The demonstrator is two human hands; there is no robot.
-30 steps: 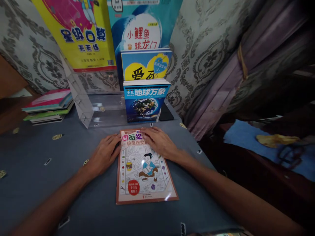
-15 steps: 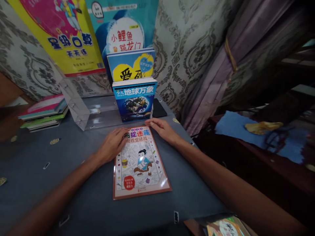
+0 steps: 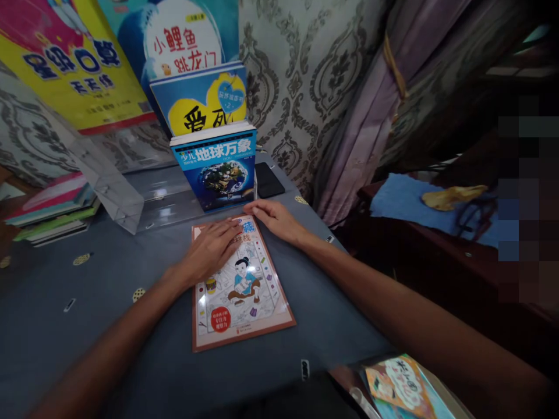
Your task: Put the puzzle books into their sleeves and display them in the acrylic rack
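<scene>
A thin picture book [image 3: 244, 291] with a brown-bordered cover, showing a seated cartoon figure, lies flat on the grey-blue tablecloth. My left hand [image 3: 213, 244] rests palm down across the book's upper left part, fingers stretched out and covering some of the title. At the top right corner is my right hand [image 3: 275, 220], its thumb and fingers drawn together on the book's edge. Just behind the hands, a blue book with a globe on its cover [image 3: 222, 174] stands upright in a clear acrylic rack [image 3: 161, 212].
Behind the globe book stand a yellow-and-blue book [image 3: 205, 107] and larger ones. A dark phone-like slab [image 3: 269, 180] lies beside the rack. Stacked books [image 3: 56, 209] sit at left. More books [image 3: 397, 384] are at the lower right, and a blue cloth [image 3: 397, 198] lies beyond the table.
My left hand has slid right and farther over the book's cover, hiding more of the title. My right hand stays at the top right corner. The view has shifted slightly.
</scene>
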